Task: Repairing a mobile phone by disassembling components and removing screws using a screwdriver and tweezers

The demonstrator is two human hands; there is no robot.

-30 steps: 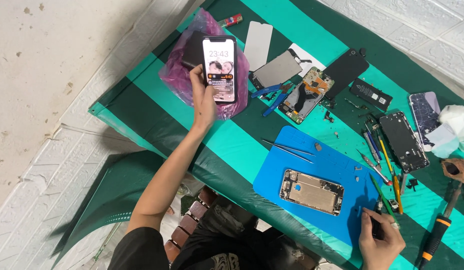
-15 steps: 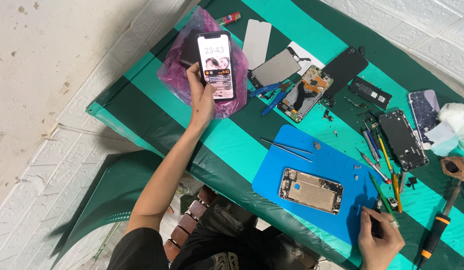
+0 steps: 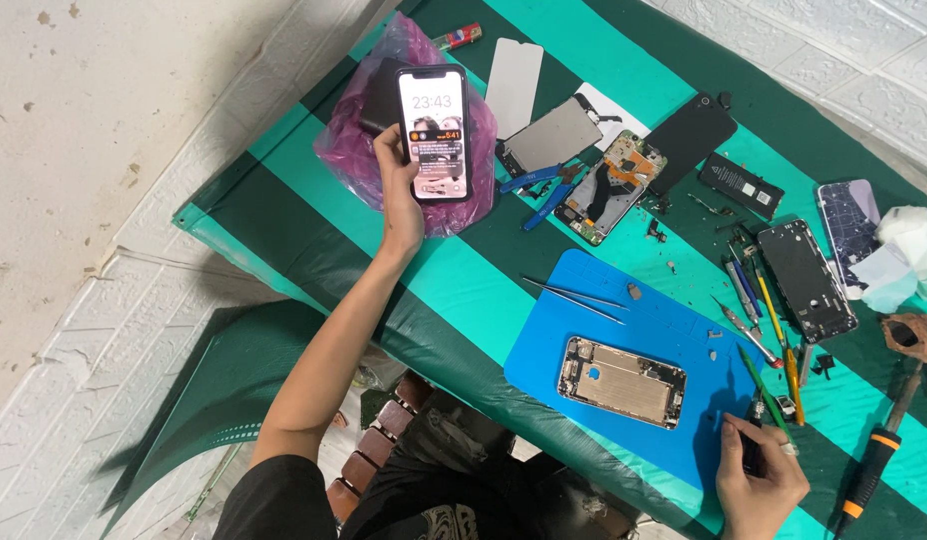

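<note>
My left hand (image 3: 399, 195) is stretched out to the far left of the table and holds up a black smartphone (image 3: 434, 135) with its screen lit, above a pink plastic bag (image 3: 349, 150). My right hand (image 3: 759, 490) rests at the near right edge of the blue work mat (image 3: 554, 325), fingers closed on a small dark tool (image 3: 752, 452). An opened phone chassis (image 3: 622, 382) lies on the mat between my hands, touched by neither. Thin tweezers (image 3: 574, 297) lie on the mat's far side.
The green striped table (image 3: 454, 290) carries a dismantled phone board (image 3: 614, 185), blue pliers (image 3: 539, 195), a black back cover (image 3: 689, 135), a battery (image 3: 741, 186), another dark phone (image 3: 807, 280), several screwdrivers (image 3: 769, 320), crumpled tissue (image 3: 909, 250) and an orange-banded tool (image 3: 874, 470).
The lit phone in my left hand has shifted only slightly. My right hand stays at the mat's near right corner with the small tool.
</note>
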